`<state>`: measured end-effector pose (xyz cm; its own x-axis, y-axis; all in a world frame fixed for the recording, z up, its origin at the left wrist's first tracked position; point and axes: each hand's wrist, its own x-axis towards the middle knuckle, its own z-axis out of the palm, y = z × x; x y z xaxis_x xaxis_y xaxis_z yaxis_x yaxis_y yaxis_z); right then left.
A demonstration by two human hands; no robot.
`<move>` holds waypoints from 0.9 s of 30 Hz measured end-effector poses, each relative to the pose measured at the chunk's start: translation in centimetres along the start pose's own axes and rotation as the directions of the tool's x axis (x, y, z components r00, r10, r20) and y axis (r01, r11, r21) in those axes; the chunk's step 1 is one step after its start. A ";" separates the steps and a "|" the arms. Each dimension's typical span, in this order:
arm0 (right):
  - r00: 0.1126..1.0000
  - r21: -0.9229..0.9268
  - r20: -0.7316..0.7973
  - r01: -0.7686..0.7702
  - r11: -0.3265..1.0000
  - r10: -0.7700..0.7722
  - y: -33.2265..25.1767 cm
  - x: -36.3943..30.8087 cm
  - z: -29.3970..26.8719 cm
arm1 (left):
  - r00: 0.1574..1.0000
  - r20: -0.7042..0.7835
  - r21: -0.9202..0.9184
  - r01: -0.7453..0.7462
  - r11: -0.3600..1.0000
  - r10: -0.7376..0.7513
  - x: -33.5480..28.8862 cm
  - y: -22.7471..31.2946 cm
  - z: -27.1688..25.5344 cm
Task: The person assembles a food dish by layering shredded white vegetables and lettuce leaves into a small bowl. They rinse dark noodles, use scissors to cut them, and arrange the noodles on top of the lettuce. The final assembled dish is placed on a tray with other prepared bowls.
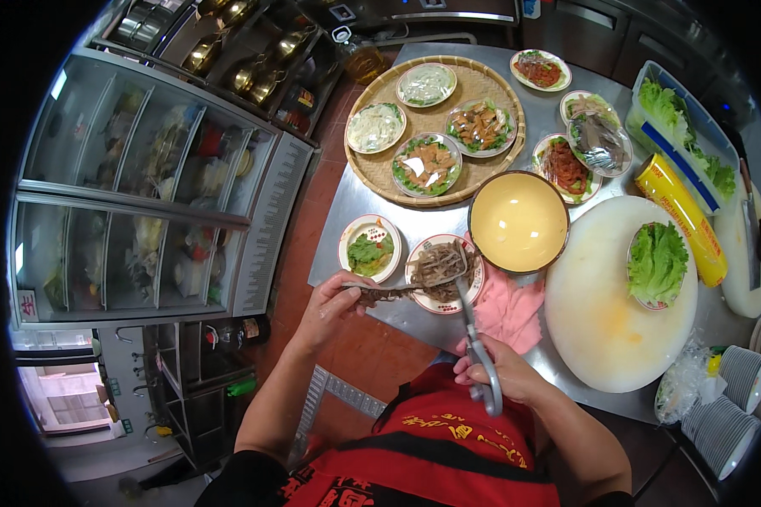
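Note:
My left hand (330,306) is closed at the table's front edge, pinching a bundle of long grey-brown food strips (389,293) that stretches toward the plate at its right. My right hand (500,370) grips grey-handled scissors (475,342), their blades pointing up over that white patterned plate (479,291). A pile of similar grey-brown strips (438,264) lies on it. Just left is a small plate of green leaves (370,255). A pink cloth (511,314) lies beside the scissors, partly under a brown-rimmed yellow bowl (518,221). I cannot tell the strips' exact kind.
A round woven tray (359,173) holds several wrapped dishes. More plated dishes (566,167) stand at the back. On the right are a round white cutting board (596,291) with lettuce (657,264), a yellow wrap box (681,215), a knife (751,228) and stacked dishes (719,435).

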<state>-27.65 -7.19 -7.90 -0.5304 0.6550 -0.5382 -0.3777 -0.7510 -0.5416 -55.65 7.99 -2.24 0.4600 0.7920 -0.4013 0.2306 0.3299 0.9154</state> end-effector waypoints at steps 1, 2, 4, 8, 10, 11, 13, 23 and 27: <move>0.992 -0.093 0.038 0.122 0.988 -0.119 1.6 1.3 -0.3 | 1.000 -0.007 -0.006 -0.005 1.000 0.005 -0.1 0.0 -0.1; 0.996 -0.103 0.049 0.082 0.991 -0.078 1.5 1.5 -0.2 | 1.000 -0.008 -0.015 -0.014 1.000 0.013 -0.2 -0.2 -0.3; 0.997 -0.124 0.071 0.004 0.992 0.005 1.0 2.0 0.4 | 1.000 -0.001 -0.032 -0.030 0.999 0.030 -0.3 -0.5 -0.5; 0.992 -0.077 0.102 -0.067 0.995 0.075 1.4 3.4 0.4 | 1.000 0.010 -0.085 -0.024 0.996 0.025 -0.4 -0.5 -0.7; 0.993 -0.029 0.089 -0.080 0.996 0.083 1.6 3.8 0.3 | 0.999 0.023 -0.102 -0.031 0.994 0.033 -0.4 -0.4 -0.6; 0.992 -0.006 0.084 -0.089 0.996 0.089 1.4 3.9 0.4 | 0.999 0.025 -0.097 -0.035 0.995 0.038 -0.5 -0.4 -0.6; 0.992 -0.019 0.064 -0.104 0.994 0.105 0.7 3.7 0.6 | 0.999 0.028 -0.076 -0.041 0.996 0.044 -0.6 -0.3 -0.8; 0.996 -0.030 0.019 -0.088 0.996 0.089 0.3 4.9 0.0 | 0.995 0.082 -0.036 -0.057 0.998 0.059 -0.7 -0.3 -1.0; 0.994 0.037 0.024 -0.106 0.994 0.105 -0.2 5.7 -0.2 | 0.991 0.117 -0.019 -0.066 0.998 0.068 -0.7 -0.2 -1.1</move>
<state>-30.50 -3.33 -10.98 -0.5854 0.5705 -0.5761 -0.3475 -0.8185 -0.4575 -56.94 7.93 -2.11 0.5715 0.7474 -0.3388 0.1830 0.2864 0.9405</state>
